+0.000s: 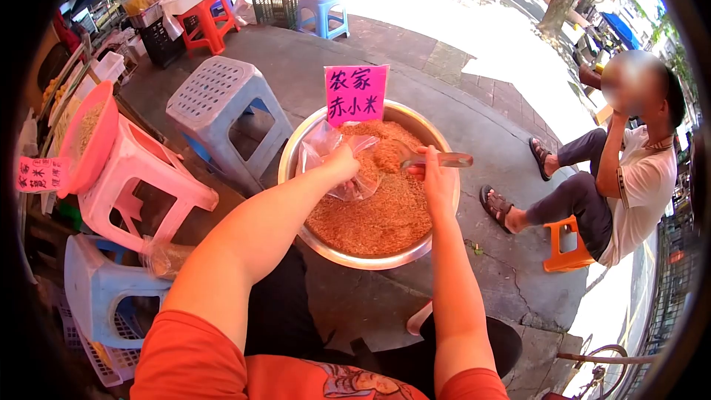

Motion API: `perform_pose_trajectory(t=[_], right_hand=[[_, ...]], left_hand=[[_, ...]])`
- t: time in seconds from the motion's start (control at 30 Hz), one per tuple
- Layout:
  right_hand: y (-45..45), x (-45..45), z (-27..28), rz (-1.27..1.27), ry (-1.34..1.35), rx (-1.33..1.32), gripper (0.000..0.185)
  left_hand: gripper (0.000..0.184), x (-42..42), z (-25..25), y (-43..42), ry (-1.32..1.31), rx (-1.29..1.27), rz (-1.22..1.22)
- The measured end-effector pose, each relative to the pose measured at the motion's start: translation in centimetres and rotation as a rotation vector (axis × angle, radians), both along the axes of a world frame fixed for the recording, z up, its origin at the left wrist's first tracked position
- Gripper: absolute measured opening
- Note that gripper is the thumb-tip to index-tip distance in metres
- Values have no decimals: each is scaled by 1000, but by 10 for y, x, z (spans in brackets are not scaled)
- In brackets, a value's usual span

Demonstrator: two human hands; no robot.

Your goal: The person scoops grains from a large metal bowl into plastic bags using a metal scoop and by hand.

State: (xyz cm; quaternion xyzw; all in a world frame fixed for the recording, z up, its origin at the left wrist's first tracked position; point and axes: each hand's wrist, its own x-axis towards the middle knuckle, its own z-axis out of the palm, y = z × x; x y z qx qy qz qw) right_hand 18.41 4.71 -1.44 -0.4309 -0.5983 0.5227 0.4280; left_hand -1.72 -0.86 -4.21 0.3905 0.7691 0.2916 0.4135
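Note:
A wide metal basin [348,255] in front of me holds reddish-brown grain [363,222]. My left hand [341,166] is closed on a clear plastic bag [320,141], over the left part of the basin. My right hand [435,172] grips a metal scoop by its handle [455,159]. The scoop's bowl, heaped with grain, is near the bag's mouth; I cannot tell whether they touch. A pink sign [357,93] with black handwritten characters stands upright at the basin's far rim.
A grey-blue plastic stool [215,96] stands left of the basin. Beyond it are a pink stool [137,178] with a red bowl [92,137] and a blue stool [111,289]. At right, a person [641,170] sits on an orange stool [566,244], feet toward the basin.

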Motion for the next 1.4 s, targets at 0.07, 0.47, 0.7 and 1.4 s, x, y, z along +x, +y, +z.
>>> perform_pose_trajectory(t=[0.07,0.47,0.7,1.4], right_hand=[[-13,-16,3,82,-279,434,24],[27,29,-83,-146,-321,65,34],[23,24,-44,-113,75,-205,39],[16,13,-83,-191,-411,107,43]], left_hand=[[27,5,5,-4,23,53,1],[34,-26,4,-5,87,137,-43],[46,-28,-16,-8,327,120,-147],[26,-41,47,-32,486,360,72]])
